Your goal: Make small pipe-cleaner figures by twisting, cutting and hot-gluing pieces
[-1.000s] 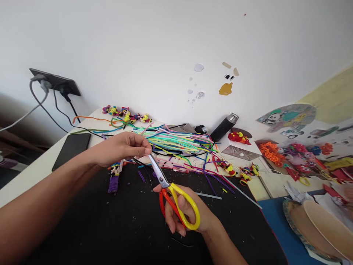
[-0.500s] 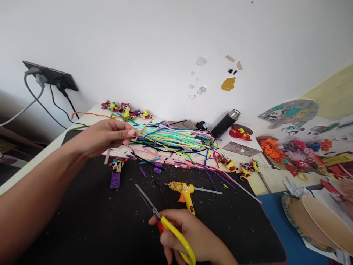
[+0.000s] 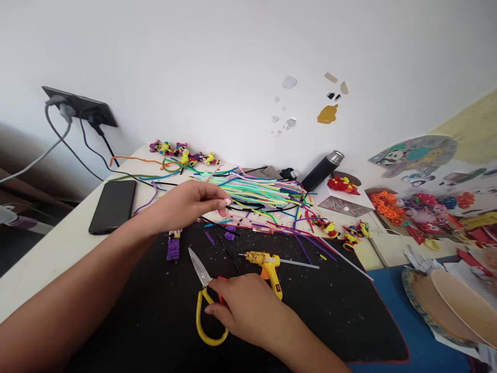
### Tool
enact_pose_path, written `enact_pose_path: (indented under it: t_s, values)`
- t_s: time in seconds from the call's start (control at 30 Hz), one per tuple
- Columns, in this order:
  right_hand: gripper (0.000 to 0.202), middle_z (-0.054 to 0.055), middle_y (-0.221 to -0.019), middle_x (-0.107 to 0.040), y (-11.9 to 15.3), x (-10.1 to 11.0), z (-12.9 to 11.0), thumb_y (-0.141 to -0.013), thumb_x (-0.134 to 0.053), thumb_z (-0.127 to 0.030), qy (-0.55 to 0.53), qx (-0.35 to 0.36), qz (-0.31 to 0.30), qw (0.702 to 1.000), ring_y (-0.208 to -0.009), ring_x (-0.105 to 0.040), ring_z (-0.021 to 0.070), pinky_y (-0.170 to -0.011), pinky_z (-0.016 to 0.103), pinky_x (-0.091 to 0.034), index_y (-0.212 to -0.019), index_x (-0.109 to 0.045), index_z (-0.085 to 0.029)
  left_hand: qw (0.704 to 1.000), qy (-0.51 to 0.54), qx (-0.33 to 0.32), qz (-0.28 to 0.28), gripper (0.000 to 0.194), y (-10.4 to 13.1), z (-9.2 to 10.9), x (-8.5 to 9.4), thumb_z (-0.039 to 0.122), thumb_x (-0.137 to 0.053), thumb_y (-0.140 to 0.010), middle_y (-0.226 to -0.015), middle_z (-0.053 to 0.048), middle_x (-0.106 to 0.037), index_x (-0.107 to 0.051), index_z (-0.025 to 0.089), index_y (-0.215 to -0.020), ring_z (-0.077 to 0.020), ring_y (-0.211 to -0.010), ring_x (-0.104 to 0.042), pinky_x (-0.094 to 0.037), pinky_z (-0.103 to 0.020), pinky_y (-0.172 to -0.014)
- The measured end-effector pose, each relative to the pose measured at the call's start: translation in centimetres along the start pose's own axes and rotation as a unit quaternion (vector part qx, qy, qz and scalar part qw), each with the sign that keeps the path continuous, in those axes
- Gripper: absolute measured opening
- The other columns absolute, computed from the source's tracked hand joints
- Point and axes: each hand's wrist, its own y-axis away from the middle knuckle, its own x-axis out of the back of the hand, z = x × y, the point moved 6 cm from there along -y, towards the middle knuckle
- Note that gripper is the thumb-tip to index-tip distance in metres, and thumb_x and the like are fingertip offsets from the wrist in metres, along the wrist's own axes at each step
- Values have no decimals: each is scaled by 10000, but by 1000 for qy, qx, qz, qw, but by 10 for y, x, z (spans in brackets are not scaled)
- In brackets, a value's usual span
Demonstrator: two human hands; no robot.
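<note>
My left hand is raised over the front of the pipe cleaner pile, its thumb and fingertips pinched together; anything between them is too small to make out. Low over the black mat, my right hand has its thumb and fingers on the scissors with yellow and red handles. The scissor blades are together and point away to the upper left. A yellow glue gun lies just beyond my right hand. Near my left forearm is a small figure with a purple base, partly hidden.
A phone lies at the left. Small colourful figures sit by the wall. At the back right, a black flask leans beside a white box. A round tray stands at the far right.
My left hand has moved right and slightly lower, uncovering the phone. My right hand has turned palm down and shifted a little up and left, laying the scissors flatter, with the yellow loop now exposed.
</note>
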Motion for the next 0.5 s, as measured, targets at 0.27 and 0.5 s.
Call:
enact_pose_path:
  t_s: [0.27, 0.5]
  values:
    - [305, -27, -613, -668, -17, 8, 50, -1018, -613, -440, -456, -55, 170, 872, -425, -562, 112, -454, 214, -421, -1065, -782, -190, 999, 28, -7, -38, 409, 8, -2, -17, 576, -618, -978, -905, -22, -837, -813, 226, -897, -237, -905, -748, -536, -306, -877]
    - [426, -76, -512, -533, -45, 46, 80, -939, -674, -562, -557, -15, 297, 776, -351, -416, 76, -361, 191, -292, -1032, -752, -154, 998, 50, -17, -25, 356, 7, 2, -19, 544, -634, -989, -892, -25, -822, -811, 237, -964, -233, -886, -747, -562, -311, -872]
